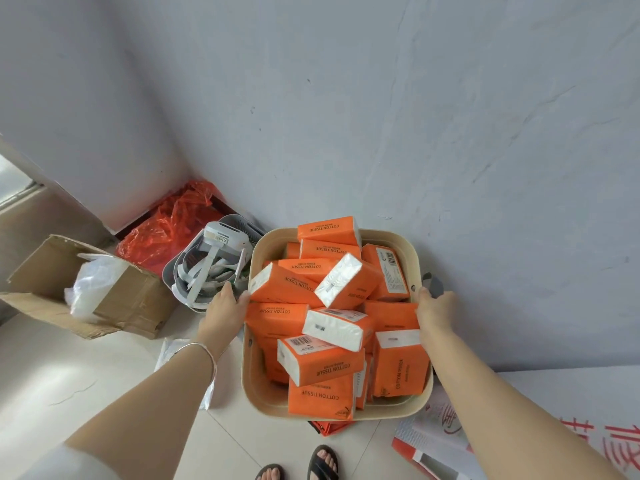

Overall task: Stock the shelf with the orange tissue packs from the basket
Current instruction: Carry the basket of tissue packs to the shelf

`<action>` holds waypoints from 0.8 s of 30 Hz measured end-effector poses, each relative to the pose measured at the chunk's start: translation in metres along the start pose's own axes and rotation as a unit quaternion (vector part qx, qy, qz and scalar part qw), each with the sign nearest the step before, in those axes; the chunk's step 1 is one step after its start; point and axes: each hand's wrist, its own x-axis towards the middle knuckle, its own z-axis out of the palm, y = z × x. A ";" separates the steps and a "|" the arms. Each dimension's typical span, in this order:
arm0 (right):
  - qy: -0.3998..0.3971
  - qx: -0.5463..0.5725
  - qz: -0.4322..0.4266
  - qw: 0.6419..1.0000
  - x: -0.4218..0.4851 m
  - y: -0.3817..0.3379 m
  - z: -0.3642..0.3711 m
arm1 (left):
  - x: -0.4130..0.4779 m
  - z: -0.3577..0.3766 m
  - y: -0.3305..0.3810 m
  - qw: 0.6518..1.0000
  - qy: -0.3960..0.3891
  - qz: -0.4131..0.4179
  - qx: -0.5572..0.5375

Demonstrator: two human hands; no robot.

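Your left grip [225, 311] and right grip [437, 306] each grasp the basket [258, 388] rim, orange tissue packs [322, 367] heaped inside.

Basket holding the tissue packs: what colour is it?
The basket is cream; the head view shows it.

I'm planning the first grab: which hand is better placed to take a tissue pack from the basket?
Probably the left hand: its fingers grip the basket rim against the end of an orange tissue pack. The right hand, gripping by the grey handle, could steady the basket.
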 end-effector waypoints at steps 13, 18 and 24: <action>-0.047 -0.001 0.010 0.999 -0.008 0.012 -0.003 | -0.016 -0.009 -0.008 0.998 -0.029 -0.037 -0.032; -0.076 -0.014 0.029 0.997 -0.017 0.008 -0.015 | -0.031 -0.017 0.006 0.996 -0.023 -0.028 -0.081; -0.067 0.046 0.004 0.997 -0.035 0.007 -0.045 | -0.060 -0.028 0.031 0.984 0.014 -0.026 -0.178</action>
